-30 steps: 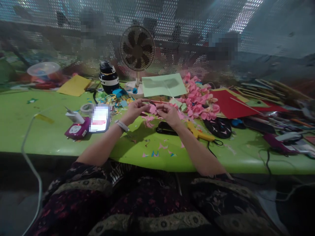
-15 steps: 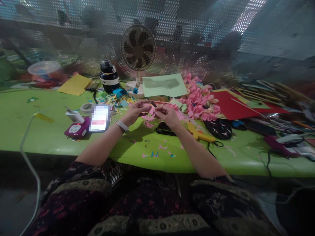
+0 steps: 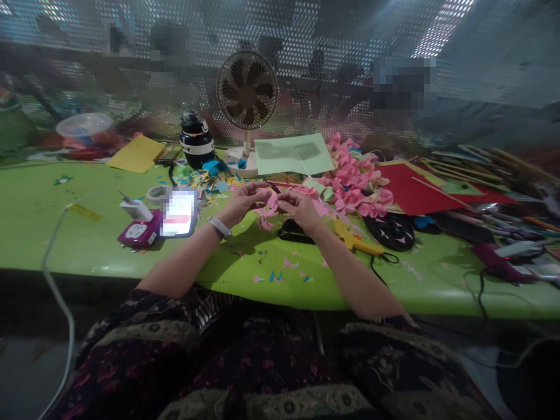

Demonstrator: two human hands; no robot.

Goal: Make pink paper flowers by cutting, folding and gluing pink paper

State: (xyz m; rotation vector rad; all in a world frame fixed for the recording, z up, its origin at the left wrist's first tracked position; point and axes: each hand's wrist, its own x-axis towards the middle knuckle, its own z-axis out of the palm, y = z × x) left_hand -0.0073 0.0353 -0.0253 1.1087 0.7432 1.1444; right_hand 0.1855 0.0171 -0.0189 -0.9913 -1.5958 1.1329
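My left hand (image 3: pixel 243 204) and my right hand (image 3: pixel 301 207) meet over the green table (image 3: pixel 61 245), both pinching a small pink paper piece (image 3: pixel 272 201) between their fingertips. A white watch sits on my left wrist. More pink paper scraps (image 3: pixel 264 220) lie just under the hands. A black stapler-like tool (image 3: pixel 294 232) rests below my right hand. A heap of folded pink paper flowers (image 3: pixel 354 181) lies to the right.
A small desk fan (image 3: pixel 247 99), a black bottle (image 3: pixel 196 141), a lit phone (image 3: pixel 178 213) on a purple device, a yellow glue gun (image 3: pixel 356 242), red paper (image 3: pixel 415 186), a pale green sheet (image 3: pixel 293 154) and cables crowd the table. Paper snippets dot the front edge.
The hands have drawn slightly closer together on the pink piece; the camera view shifted a little. Nothing else moved.
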